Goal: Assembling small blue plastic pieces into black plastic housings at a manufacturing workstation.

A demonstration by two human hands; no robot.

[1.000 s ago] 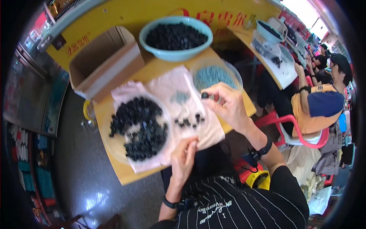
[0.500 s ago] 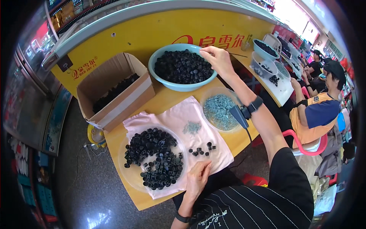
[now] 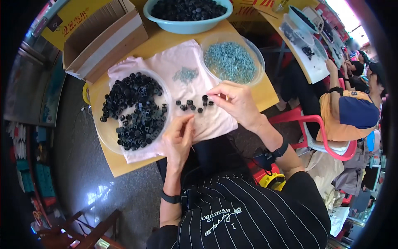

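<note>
Right hand [image 3: 238,101] has come off the rim of the pale blue bowl [image 3: 188,27] since half a second ago, and now it's down at the loose black pieces [image 3: 190,102] on the pink cloth [image 3: 215,124].

Head cam: thumb and forefinger are pinched right up at the rightmost bunch, but I honestly can't tell if that grip has one or is just touching. Left hand [image 3: 178,139] is just below the loose ones, thumb close to forefinger; can't tell if anything's between.

The pieces are small, chunky and dark, round like little caps, some with a narrower stub. A handful sit scattered in a rough row, some upright, some tipped over. Way more of the same are heaped in the clear dish [image 3: 103,133] to the left. Thin blue-grey bits [image 3: 186,75], kinda like screws, lie in a small pile further up the cloth.
</note>
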